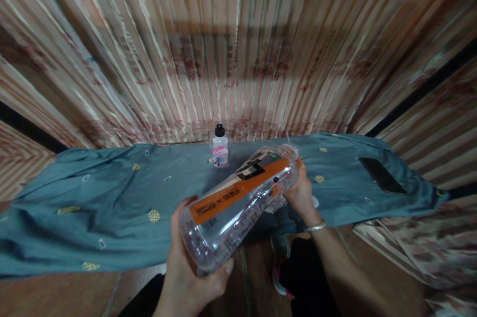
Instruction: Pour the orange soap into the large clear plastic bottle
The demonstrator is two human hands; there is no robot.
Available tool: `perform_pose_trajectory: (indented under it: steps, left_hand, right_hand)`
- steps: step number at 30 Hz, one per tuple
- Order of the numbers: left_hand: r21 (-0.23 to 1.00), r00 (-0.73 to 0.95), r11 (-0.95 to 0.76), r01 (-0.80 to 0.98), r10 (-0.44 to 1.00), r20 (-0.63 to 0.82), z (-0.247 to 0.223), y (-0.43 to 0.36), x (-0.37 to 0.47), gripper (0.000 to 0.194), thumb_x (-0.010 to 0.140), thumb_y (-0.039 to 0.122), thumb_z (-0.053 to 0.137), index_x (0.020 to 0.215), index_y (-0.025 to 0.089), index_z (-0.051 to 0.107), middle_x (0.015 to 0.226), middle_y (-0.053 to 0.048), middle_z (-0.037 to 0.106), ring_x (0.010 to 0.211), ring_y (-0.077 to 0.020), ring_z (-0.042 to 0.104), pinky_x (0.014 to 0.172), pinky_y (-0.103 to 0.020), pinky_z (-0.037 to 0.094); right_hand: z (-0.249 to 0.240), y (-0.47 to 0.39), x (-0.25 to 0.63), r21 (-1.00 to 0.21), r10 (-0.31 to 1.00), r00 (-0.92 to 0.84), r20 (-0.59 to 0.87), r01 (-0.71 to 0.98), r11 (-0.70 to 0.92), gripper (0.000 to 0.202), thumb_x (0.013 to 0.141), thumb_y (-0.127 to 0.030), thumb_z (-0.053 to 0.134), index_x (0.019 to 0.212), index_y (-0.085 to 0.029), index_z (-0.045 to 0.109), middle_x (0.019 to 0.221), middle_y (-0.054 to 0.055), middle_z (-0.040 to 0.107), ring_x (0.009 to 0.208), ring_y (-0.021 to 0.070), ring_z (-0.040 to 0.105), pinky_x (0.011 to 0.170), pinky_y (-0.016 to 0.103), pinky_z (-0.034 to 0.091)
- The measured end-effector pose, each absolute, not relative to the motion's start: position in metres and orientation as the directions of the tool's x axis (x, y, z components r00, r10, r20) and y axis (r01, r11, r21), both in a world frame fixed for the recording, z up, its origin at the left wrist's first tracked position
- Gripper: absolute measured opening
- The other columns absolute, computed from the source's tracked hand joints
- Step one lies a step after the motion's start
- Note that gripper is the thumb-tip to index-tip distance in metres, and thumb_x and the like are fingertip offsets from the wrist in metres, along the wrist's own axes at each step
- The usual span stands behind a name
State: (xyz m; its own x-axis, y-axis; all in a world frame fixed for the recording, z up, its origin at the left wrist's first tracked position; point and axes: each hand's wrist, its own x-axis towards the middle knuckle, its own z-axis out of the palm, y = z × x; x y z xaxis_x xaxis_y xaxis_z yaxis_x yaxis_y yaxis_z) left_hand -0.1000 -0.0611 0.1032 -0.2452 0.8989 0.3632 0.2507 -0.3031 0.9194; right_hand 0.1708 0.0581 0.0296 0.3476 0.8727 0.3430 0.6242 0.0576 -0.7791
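A large clear plastic bottle (238, 198) with an orange and grey label is held at a slant above the cloth. My left hand (199, 267) wraps round its wide base at the lower left. Near its neck, at the upper right, my right hand (300, 190) grips the bottle, with the fingers partly hidden behind it. Some crumpled clear plastic (275, 204) shows beside my right hand. A small clear bottle (220, 150) with a black cap and pink label stands upright on the cloth behind the large bottle.
A blue-green patterned cloth (122, 198) covers the long, narrow surface. On its right side lies a dark phone (382, 175). Striped curtains (231, 58) hang behind, with dark bars at both sides. Below are a tiled floor and a shoe (278, 277).
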Motion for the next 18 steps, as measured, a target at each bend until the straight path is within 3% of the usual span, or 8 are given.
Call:
perform_pose_trajectory:
  steps: [2, 4, 8, 13, 18]
  left_hand:
    - [0.913, -0.188, -0.318, 0.255, 0.91, 0.369, 0.103, -0.061, -0.101, 0.078, 0.058, 0.028, 0.085, 0.13, 0.019, 0.058, 0.114, -0.01, 0.066, 0.104, -0.0309, 0.072, 0.082, -0.039, 0.064]
    - [0.947, -0.267, -0.273, 0.171, 0.912, 0.311, 0.105, -0.063, -0.097, 0.077, 0.066, 0.032, 0.079, 0.138, 0.018, 0.053, 0.115, -0.01, 0.068, 0.105, -0.0306, 0.072, 0.085, -0.041, 0.063]
    - [0.965, -0.288, -0.249, 0.083, 0.921, 0.263, 0.109, -0.066, -0.085, 0.079, 0.068, 0.031, 0.076, 0.14, 0.017, 0.047, 0.114, -0.011, 0.071, 0.102, -0.0293, 0.075, 0.089, -0.042, 0.063]
    - [0.923, -0.189, -0.309, 0.227, 0.916, 0.353, 0.105, -0.061, -0.098, 0.079, 0.063, 0.031, 0.082, 0.135, 0.017, 0.052, 0.109, -0.01, 0.071, 0.101, -0.0307, 0.075, 0.08, -0.039, 0.065]
    - [0.841, -0.049, -0.416, 0.347, 0.887, 0.459, 0.095, -0.057, -0.119, 0.079, 0.072, 0.028, 0.081, 0.142, 0.017, 0.046, 0.111, -0.011, 0.073, 0.101, -0.0296, 0.076, 0.082, -0.039, 0.065]
  right_hand:
    - [0.029, 0.058, 0.171, -0.776, 0.869, 0.344, 0.356, 0.627, 0.07, 0.093, 0.071, -0.051, 0.075, 0.149, -0.011, 0.046, 0.123, 0.02, 0.077, 0.107, 0.0373, 0.077, 0.092, 0.047, 0.063]
    - [0.027, 0.059, 0.172, -0.766, 0.862, 0.337, 0.378, 0.637, 0.087, 0.091, 0.071, -0.05, 0.075, 0.148, -0.013, 0.046, 0.123, 0.019, 0.077, 0.107, 0.0363, 0.077, 0.092, 0.046, 0.063]
    - [0.023, 0.06, 0.173, -0.752, 0.856, 0.334, 0.394, 0.652, 0.092, 0.09, 0.073, -0.049, 0.076, 0.149, -0.014, 0.046, 0.122, 0.018, 0.077, 0.106, 0.0357, 0.077, 0.092, 0.045, 0.063]
    - [0.022, 0.06, 0.174, -0.755, 0.859, 0.335, 0.387, 0.65, 0.086, 0.091, 0.073, -0.051, 0.076, 0.15, -0.014, 0.045, 0.121, 0.017, 0.077, 0.104, 0.0354, 0.077, 0.09, 0.044, 0.063]
    - [0.022, 0.059, 0.174, -0.749, 0.854, 0.331, 0.401, 0.655, 0.098, 0.09, 0.074, -0.052, 0.076, 0.149, -0.013, 0.046, 0.121, 0.018, 0.077, 0.104, 0.0349, 0.078, 0.09, 0.045, 0.064]
